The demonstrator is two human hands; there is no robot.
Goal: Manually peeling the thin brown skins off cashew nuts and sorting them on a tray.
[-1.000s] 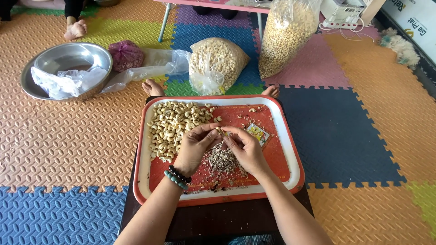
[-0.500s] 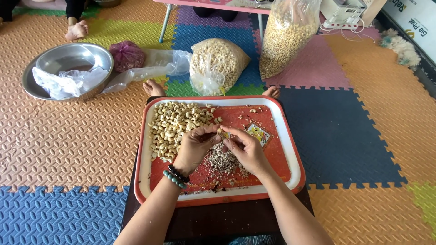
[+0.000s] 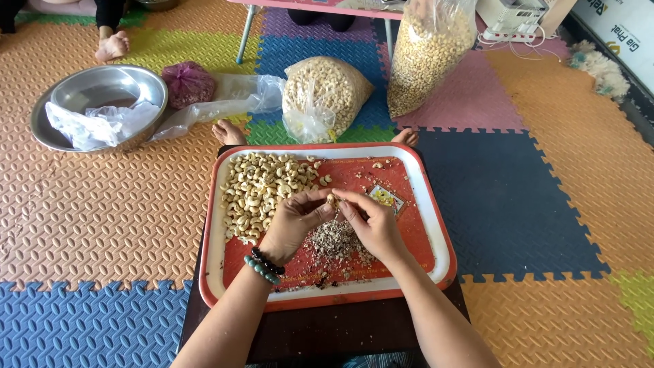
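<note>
A red tray with a white rim rests on my lap. A heap of pale cashew nuts fills its left part. Brown skin flakes lie piled in the middle, under my hands. My left hand, with two bead bracelets at the wrist, and my right hand meet above the flakes. Both pinch one cashew nut between their fingertips.
A steel basin holding a crumpled plastic bag sits far left. Beside it lies a small purple bag. Two clear bags of cashews stand beyond the tray. Another person's foot shows top left. Coloured foam mats cover the floor.
Both hands stay together over the flake pile with the nut between them; the fingers shift slightly. Nothing else has moved.
</note>
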